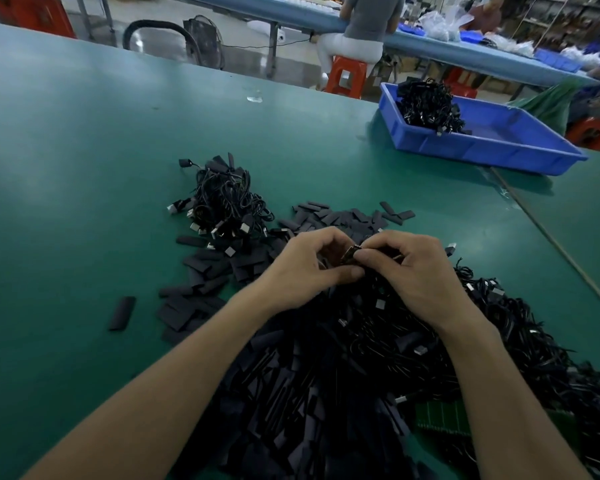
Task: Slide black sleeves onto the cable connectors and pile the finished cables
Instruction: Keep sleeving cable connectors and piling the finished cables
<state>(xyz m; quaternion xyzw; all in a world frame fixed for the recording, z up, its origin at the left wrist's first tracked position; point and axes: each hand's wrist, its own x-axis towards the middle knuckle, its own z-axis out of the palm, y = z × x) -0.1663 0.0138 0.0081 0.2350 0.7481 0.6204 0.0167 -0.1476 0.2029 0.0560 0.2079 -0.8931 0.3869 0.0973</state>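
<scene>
Nearest you: big heap of loose sleeves (291, 393), and tangle of cables (506, 341) to its right, on bench (84, 168). Judging by that, bulk of job is left.

Above heap, your left hand (302, 271) and right hand (416, 275) meet. Fingers of both curled, pinching one connector (352, 253) between them. Can't tell if sleeve is on it.

Beyond, to left: smaller pile (226, 202), likely your finished cables.

Far right: blue tray (499, 147) holds another cable bundle (426, 102).
</scene>
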